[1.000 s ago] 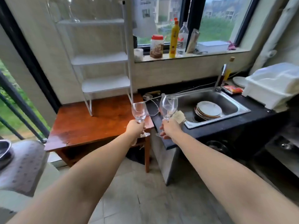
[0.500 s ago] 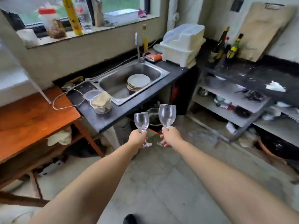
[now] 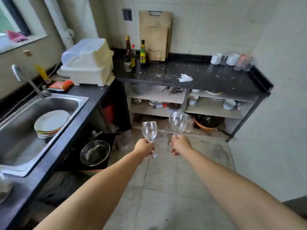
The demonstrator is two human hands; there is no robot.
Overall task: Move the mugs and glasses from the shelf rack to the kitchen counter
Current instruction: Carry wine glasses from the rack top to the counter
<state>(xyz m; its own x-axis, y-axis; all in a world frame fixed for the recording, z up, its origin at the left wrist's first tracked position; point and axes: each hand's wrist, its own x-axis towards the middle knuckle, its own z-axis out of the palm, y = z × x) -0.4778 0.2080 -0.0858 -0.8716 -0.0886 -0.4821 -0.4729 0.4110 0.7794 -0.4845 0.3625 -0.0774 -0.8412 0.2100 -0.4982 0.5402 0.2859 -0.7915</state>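
You will find nothing here that can be read. The yellow label on the dark bottle [image 3: 142,53] at the back edge of the counter [image 3: 216,80] carries print, but it is too small and blurred to make out. The same goes for the two bottles beside it and for the orange packet [image 3: 61,85] lying by the sink's far corner: colour shows, letters do not. The dark plate on the wall [image 3: 127,14] bears no mark you can read.

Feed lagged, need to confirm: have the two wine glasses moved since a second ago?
Yes. Both wine glasses, then by the sink, have travelled right toward the black counter.
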